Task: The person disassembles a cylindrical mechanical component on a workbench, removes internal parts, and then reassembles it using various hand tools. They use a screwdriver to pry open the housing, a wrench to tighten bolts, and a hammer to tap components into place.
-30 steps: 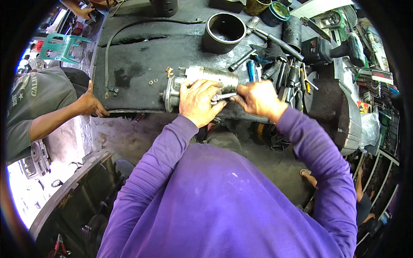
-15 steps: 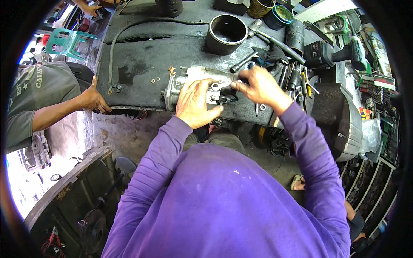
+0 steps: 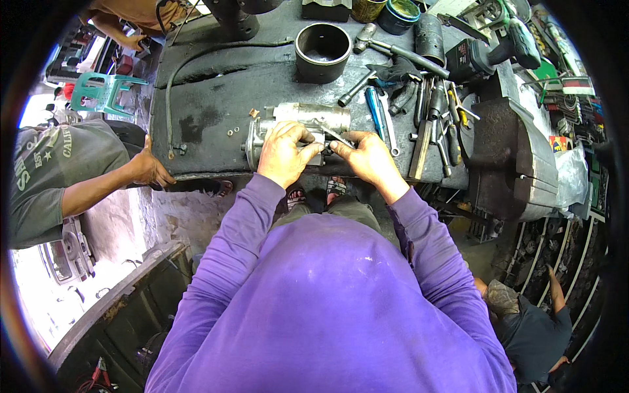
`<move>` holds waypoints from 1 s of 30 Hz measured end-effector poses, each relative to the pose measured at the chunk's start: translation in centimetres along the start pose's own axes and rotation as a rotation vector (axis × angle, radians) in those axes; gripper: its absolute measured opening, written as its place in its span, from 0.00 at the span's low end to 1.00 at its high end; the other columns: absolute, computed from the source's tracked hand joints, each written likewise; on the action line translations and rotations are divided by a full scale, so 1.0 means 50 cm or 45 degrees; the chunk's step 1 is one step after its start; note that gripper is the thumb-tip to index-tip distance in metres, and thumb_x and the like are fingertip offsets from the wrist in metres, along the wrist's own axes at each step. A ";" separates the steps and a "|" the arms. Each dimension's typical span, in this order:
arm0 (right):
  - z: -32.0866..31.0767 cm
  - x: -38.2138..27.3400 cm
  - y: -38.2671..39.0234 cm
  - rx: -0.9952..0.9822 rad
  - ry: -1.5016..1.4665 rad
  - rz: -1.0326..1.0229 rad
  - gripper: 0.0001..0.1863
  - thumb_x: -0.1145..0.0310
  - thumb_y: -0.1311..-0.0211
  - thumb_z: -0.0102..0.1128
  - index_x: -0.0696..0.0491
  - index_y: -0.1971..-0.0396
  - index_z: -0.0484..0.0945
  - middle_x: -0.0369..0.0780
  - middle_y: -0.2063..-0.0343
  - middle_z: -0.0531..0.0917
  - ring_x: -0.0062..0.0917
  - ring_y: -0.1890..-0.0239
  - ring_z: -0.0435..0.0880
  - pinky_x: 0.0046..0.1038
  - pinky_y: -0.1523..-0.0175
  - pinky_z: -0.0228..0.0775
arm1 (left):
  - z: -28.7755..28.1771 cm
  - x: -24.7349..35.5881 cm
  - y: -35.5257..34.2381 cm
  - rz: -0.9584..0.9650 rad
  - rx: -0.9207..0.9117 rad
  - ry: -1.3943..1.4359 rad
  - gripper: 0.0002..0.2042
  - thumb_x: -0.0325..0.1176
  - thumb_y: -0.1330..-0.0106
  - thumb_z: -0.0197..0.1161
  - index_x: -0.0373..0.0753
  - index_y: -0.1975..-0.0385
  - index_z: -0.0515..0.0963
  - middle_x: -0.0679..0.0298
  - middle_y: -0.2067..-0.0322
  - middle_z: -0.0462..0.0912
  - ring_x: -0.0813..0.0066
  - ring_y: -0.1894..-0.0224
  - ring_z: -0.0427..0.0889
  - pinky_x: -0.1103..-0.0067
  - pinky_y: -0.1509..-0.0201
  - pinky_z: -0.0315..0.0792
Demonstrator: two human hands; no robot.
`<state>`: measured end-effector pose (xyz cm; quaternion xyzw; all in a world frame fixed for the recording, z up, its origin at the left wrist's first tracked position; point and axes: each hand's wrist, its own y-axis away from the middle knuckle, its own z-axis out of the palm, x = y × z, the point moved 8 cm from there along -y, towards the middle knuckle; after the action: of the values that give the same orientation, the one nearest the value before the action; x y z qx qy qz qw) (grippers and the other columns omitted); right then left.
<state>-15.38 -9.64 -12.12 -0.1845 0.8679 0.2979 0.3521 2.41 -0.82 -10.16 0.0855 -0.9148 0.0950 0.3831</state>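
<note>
A silver starter motor [image 3: 327, 116] lies on its side near the front edge of the dark workbench. Wrapped over its near housing is my left hand [image 3: 283, 152], fingers curled and thumb pointing right. My right hand [image 3: 368, 159] is closed at the motor's right end, its thumb and fingers pinching close to my left thumb. A slim metal wrench [image 3: 338, 136] slants from the motor into my right fingers; its working end is hidden. Whatever small part lies between the two thumbs cannot be made out.
A dark metal cylinder [image 3: 323, 54] stands behind the motor. To the right lie a hammer [image 3: 406, 56], a blue-handled tool [image 3: 375, 108], a wrench [image 3: 389, 124] and a cordless drill [image 3: 488, 59]. Another person's hand [image 3: 149, 168] rests on the bench's left edge.
My right hand has moved left and down, closer to my left hand, uncovering tools on the bench. The view has shifted slightly. Another person shows more at the lower right.
</note>
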 end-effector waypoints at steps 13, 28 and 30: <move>0.026 0.007 -0.003 -0.023 -0.409 -0.018 0.23 0.64 0.28 0.70 0.63 0.40 0.85 0.49 0.55 0.93 0.30 0.53 0.91 0.34 0.43 0.80 | -0.023 0.020 -0.004 0.141 -0.153 0.076 0.13 0.32 0.37 0.77 0.35 0.55 0.88 0.52 0.49 0.88 0.53 0.41 0.85 0.65 0.32 0.77; 0.034 0.022 -0.011 -0.013 -0.447 -0.032 0.23 0.62 0.28 0.71 0.64 0.43 0.86 0.48 0.59 0.93 0.28 0.57 0.89 0.33 0.47 0.80 | -0.008 0.018 -0.007 0.083 -0.136 -0.047 0.13 0.35 0.34 0.77 0.38 0.53 0.90 0.56 0.42 0.87 0.55 0.36 0.84 0.65 0.30 0.75; 0.034 0.020 -0.010 -0.022 -0.437 -0.024 0.22 0.62 0.28 0.71 0.64 0.44 0.86 0.47 0.60 0.93 0.26 0.58 0.88 0.33 0.48 0.80 | -0.005 0.006 -0.007 -0.050 -0.114 -0.025 0.12 0.35 0.34 0.77 0.38 0.54 0.90 0.56 0.44 0.88 0.55 0.39 0.85 0.66 0.32 0.76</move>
<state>-14.95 -9.05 -14.00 -0.1422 0.7907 0.3291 0.4962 2.44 -1.12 -9.71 0.0872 -0.9200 0.0454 0.3794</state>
